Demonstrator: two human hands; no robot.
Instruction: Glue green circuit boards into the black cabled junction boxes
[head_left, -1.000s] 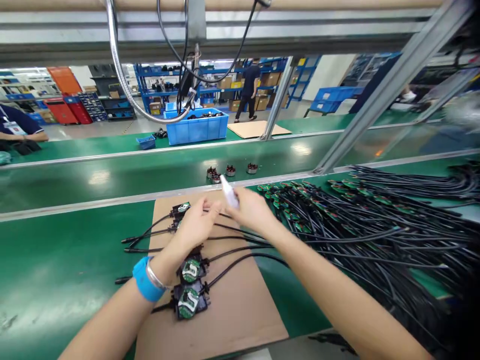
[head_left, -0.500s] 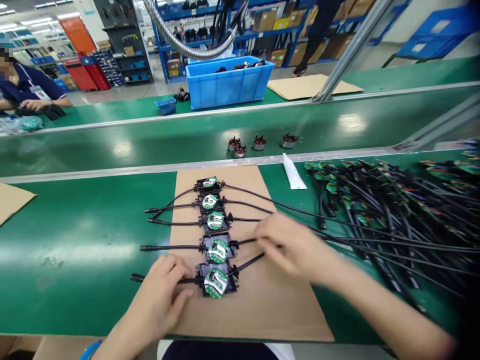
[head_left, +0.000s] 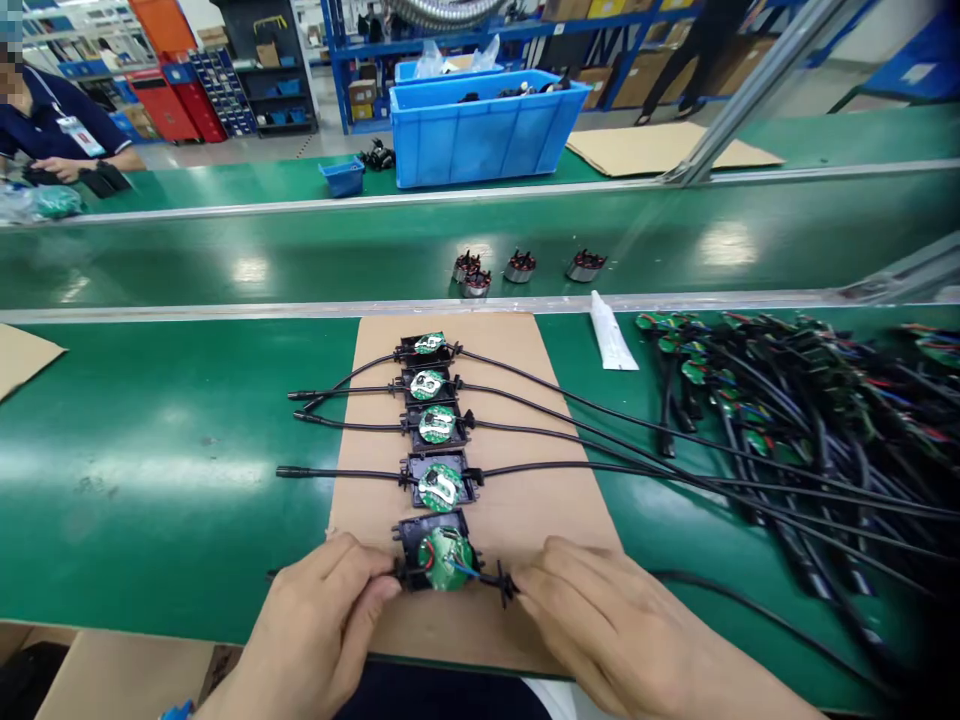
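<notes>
Nearest me on a cardboard sheet (head_left: 540,480) lies a black plastic housing (head_left: 411,532) with a round green circuit board (head_left: 450,556) over it. Red and blue wires show on this board. My left hand (head_left: 319,610) pinches the short black cable at the housing's left side. On the right, my right hand (head_left: 600,615) grips the long black cable just behind its strain relief (head_left: 505,583), which sits outside the housing's edge. Farther up lie several like housings with boards, the closest being a housing with a white-marked board (head_left: 441,487).
A heap of black cables with boards (head_left: 810,400) covers the right side. A white tube (head_left: 611,335) lies behind the cardboard. Wound motor parts (head_left: 520,266) sit beyond the metal rail, and a blue bin (head_left: 487,130) stands farther back. Another person (head_left: 60,130) sits far left.
My right hand has come down and closed on the nearest cable by its strain relief. The nearest board has turned, now showing wires instead of its white-marked face. The view has shifted slightly.
</notes>
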